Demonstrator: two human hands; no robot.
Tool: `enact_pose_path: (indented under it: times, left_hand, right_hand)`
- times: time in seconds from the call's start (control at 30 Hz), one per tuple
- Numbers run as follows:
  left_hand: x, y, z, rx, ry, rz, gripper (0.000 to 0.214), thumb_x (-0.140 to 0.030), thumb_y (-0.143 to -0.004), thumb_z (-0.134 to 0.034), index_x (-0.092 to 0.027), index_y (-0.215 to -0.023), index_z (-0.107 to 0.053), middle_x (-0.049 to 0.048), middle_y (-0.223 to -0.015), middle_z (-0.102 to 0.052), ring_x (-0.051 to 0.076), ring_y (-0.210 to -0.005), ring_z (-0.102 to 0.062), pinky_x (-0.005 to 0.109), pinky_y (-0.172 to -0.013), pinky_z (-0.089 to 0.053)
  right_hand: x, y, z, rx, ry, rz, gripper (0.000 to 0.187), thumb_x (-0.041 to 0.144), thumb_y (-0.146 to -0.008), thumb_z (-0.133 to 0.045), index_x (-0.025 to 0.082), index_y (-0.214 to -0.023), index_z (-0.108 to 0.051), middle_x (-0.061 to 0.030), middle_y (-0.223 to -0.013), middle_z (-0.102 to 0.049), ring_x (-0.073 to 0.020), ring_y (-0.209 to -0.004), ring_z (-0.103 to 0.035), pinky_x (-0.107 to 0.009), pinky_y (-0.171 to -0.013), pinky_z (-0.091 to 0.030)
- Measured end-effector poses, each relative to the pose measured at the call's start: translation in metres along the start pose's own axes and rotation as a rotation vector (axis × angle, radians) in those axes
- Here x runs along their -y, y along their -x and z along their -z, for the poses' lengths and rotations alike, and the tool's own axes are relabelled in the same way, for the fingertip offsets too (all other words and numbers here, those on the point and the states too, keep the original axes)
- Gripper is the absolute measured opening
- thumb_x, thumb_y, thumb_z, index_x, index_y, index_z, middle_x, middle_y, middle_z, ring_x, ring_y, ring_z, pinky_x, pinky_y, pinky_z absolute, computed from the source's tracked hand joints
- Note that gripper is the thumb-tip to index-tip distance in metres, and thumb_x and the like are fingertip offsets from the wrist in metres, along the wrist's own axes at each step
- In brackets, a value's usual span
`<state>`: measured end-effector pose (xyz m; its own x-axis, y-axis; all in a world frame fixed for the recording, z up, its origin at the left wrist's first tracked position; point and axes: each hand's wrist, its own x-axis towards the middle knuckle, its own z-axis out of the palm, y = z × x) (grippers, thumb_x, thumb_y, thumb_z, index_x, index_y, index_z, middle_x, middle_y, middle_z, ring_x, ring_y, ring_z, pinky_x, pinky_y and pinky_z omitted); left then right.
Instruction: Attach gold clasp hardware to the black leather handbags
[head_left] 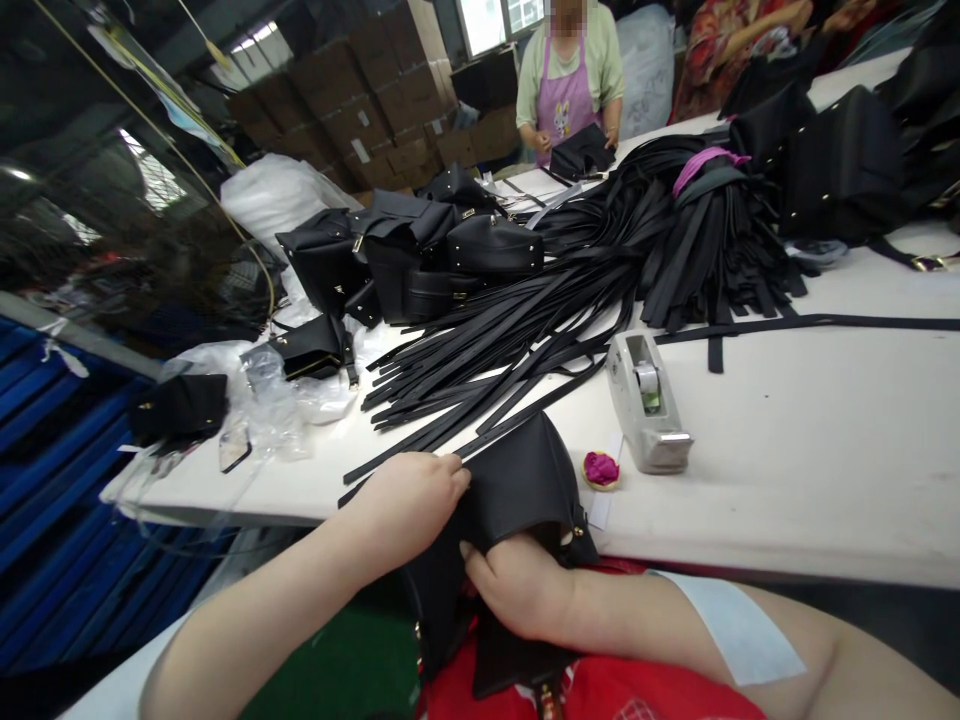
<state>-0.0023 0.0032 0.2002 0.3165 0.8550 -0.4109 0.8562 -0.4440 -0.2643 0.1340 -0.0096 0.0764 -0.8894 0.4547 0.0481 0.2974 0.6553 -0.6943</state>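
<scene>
A black leather bag (525, 480) rests against the near edge of the white table (787, 470) and hangs down onto my lap. My left hand (409, 505) is closed on the bag's upper left edge, fingers curled over it. My right hand (517, 585) grips the bag from below, fingers tucked into the leather. A small gold fitting shows on the bag's right side.
A heap of long black straps (570, 290) fans across the table. Behind it stand finished black bags (420, 255). A grey tape dispenser (646, 400) and a pink pincushion (601, 468) lie near the bag. Clear plastic wrap (270, 400) lies at left. A person in a pink apron (566, 85) works at the far end.
</scene>
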Motion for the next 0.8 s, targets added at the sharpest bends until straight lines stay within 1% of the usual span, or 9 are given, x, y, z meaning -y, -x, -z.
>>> enact_pose_path:
  times: [0.17,0.27,0.37,0.43,0.5,0.6,0.7,0.8]
  left_hand:
    - [-0.01,-0.013,0.005,0.133,-0.074,-0.039,0.017,-0.004,-0.076,-0.054,-0.013,-0.085,-0.066,0.0089,-0.078,-0.063,0.025,-0.065,-0.064,0.033,-0.053,-0.048]
    - [-0.023,-0.021,0.014,0.211,-0.116,0.006,0.019,-0.001,-0.077,-0.053,-0.011,-0.081,-0.068,0.0114,-0.076,-0.063,0.028,-0.066,-0.066,0.035,-0.052,-0.048]
    - [-0.033,-0.027,0.021,0.239,-0.13,0.011,0.02,-0.001,-0.078,-0.052,-0.01,-0.079,-0.069,0.0124,-0.075,-0.062,0.029,-0.068,-0.066,0.034,-0.052,-0.048]
    - [-0.034,-0.027,0.022,0.221,-0.151,0.026,0.019,-0.001,-0.079,-0.052,-0.009,-0.081,-0.069,0.0128,-0.075,-0.061,0.028,-0.068,-0.066,0.033,-0.051,-0.048]
    - [-0.033,-0.026,0.019,0.178,-0.185,0.062,0.019,-0.002,-0.08,-0.051,-0.008,-0.085,-0.068,0.0126,-0.075,-0.06,0.026,-0.066,-0.065,0.031,-0.05,-0.046]
    - [-0.031,-0.021,0.012,0.108,-0.231,0.122,0.019,-0.002,-0.08,-0.05,-0.008,-0.089,-0.065,0.0118,-0.078,-0.059,0.024,-0.063,-0.064,0.031,-0.049,-0.046]
    - [-0.029,-0.016,0.006,0.07,-0.246,0.205,0.019,-0.002,-0.081,-0.048,-0.01,-0.089,-0.062,0.0111,-0.081,-0.058,0.024,-0.065,-0.063,0.031,-0.052,-0.046]
    - [-0.026,-0.014,0.002,0.035,-0.23,0.258,0.02,-0.001,-0.081,-0.045,-0.011,-0.088,-0.061,0.0107,-0.083,-0.058,0.024,-0.071,-0.062,0.031,-0.056,-0.047]
  right_hand:
    - [-0.002,0.001,-0.001,0.003,-0.135,-0.047,0.041,0.024,-0.099,-0.032,0.009,-0.102,-0.069,-0.0128,-0.083,-0.073,-0.0213,-0.074,-0.067,-0.027,-0.073,-0.048]
    - [-0.002,0.0,0.001,-0.006,-0.191,-0.09,0.043,0.026,-0.099,-0.03,0.009,-0.104,-0.069,-0.0132,-0.084,-0.073,-0.022,-0.075,-0.068,-0.028,-0.075,-0.049]
    - [-0.001,-0.002,0.007,0.083,-0.135,-0.096,0.043,0.026,-0.098,-0.031,0.007,-0.104,-0.069,-0.0163,-0.086,-0.073,-0.0253,-0.076,-0.068,-0.032,-0.074,-0.051]
    - [0.0,-0.002,0.011,0.145,-0.077,-0.071,0.042,0.024,-0.097,-0.032,0.006,-0.105,-0.069,-0.018,-0.088,-0.072,-0.0271,-0.077,-0.068,-0.034,-0.072,-0.052]
    - [0.0,-0.002,0.015,0.15,-0.061,-0.075,0.042,0.023,-0.097,-0.032,0.007,-0.104,-0.07,-0.0183,-0.089,-0.072,-0.0267,-0.078,-0.068,-0.033,-0.072,-0.052]
    - [-0.001,-0.001,0.02,0.116,-0.086,-0.111,0.045,0.025,-0.099,-0.03,0.008,-0.098,-0.071,-0.0176,-0.089,-0.072,-0.0245,-0.079,-0.069,-0.03,-0.071,-0.051]
    - [-0.002,0.001,0.023,0.097,-0.128,-0.129,0.047,0.026,-0.099,-0.028,0.008,-0.096,-0.071,-0.0172,-0.087,-0.072,-0.0241,-0.079,-0.069,-0.03,-0.07,-0.051]
    - [-0.004,0.003,0.023,0.024,-0.2,-0.143,0.047,0.026,-0.099,-0.028,0.007,-0.097,-0.07,-0.0171,-0.087,-0.072,-0.0234,-0.079,-0.068,-0.029,-0.071,-0.049]
